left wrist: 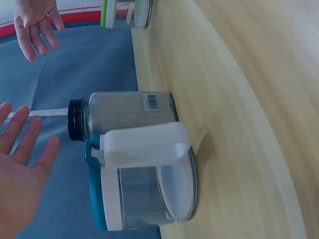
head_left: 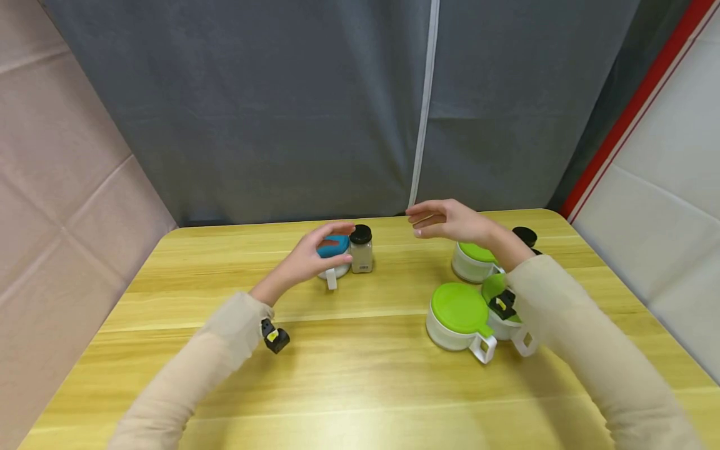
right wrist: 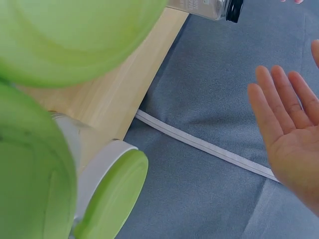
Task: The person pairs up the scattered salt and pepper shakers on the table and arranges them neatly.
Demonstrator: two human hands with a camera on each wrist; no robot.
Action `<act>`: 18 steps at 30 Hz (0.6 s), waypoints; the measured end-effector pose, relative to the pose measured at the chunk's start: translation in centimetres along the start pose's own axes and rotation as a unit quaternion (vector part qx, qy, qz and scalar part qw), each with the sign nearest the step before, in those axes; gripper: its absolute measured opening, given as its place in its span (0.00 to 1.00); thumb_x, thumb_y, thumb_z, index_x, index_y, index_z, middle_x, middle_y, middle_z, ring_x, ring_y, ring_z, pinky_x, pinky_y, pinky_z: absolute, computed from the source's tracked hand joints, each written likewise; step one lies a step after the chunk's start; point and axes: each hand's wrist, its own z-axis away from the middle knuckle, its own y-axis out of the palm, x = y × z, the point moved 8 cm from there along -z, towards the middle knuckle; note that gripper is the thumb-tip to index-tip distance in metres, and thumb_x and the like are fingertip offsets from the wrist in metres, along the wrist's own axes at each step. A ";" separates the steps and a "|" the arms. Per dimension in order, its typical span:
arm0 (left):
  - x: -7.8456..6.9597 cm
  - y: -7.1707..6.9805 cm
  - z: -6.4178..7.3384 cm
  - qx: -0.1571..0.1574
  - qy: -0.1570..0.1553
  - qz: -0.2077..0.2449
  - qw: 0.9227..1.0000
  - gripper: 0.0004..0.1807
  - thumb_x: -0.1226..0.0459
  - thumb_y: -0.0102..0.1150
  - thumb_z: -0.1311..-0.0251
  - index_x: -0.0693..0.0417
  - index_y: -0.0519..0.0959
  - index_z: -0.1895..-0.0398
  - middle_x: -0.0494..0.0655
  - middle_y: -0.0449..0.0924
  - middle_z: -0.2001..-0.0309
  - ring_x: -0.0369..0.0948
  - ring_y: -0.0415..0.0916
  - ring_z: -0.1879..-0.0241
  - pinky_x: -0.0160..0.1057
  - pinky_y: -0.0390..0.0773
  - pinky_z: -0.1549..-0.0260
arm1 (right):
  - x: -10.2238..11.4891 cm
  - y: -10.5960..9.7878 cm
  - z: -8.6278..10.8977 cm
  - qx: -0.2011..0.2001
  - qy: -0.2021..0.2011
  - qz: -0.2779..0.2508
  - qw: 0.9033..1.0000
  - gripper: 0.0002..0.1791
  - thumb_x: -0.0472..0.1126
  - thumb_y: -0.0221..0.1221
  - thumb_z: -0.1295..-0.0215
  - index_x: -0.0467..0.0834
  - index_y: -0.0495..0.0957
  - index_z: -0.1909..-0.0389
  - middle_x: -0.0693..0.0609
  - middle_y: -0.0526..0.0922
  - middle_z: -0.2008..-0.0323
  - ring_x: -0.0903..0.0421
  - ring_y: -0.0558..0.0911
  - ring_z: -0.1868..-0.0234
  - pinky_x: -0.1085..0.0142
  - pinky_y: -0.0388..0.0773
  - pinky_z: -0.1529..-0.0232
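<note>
My left hand hovers with fingers spread beside a blue-lidded jar and holds nothing. That jar has clear walls and a white handle, which shows in the left wrist view. Right against it stands a clear square jar with a black cap, a barcode label and pale contents. My right hand, fingers straight and palm bare in the right wrist view, is in the air near the far green-lidded jar. It grips nothing.
Nearer on the right stand a green-lidded jar with a white handle and another white-handled jar, partly behind my sleeve, near a tilted green lid. A black-capped jar is behind my right forearm. A grey curtain hangs behind the wooden table.
</note>
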 end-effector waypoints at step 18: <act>-4.0 1.8 0.7 0.003 0.000 -0.017 1.000 0.28 0.71 0.58 0.47 0.66 0.63 0.42 0.58 0.64 0.44 0.48 0.62 0.46 0.50 0.62 0.48 | 0.1 -0.2 2.1 -0.003 -0.048 0.069 0.996 0.26 0.37 0.58 0.42 0.34 0.64 0.43 0.40 0.71 0.49 0.46 0.70 0.47 0.58 0.70 0.52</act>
